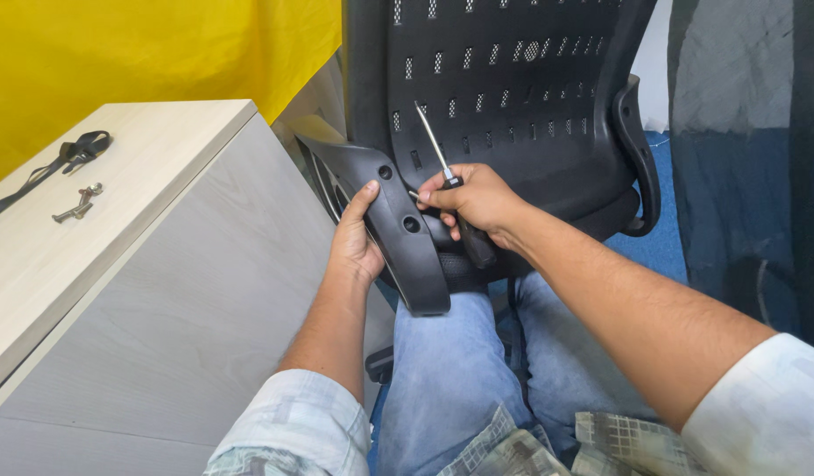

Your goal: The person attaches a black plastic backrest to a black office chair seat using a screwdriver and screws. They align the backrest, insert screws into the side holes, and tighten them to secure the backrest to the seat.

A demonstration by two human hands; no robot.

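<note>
Your right hand (477, 198) is wrapped tight round a screwdriver (448, 181), its metal shaft tilting up against the black chair back (504, 79). Your left hand (354, 242) clasps the outer edge of the black armrest (398, 225), which rests over your knees, just beside the screwdriver. On the table (151, 264) to your left, near its far edge, lie a few bolts (76, 205) and a black strap (59, 163).
</note>
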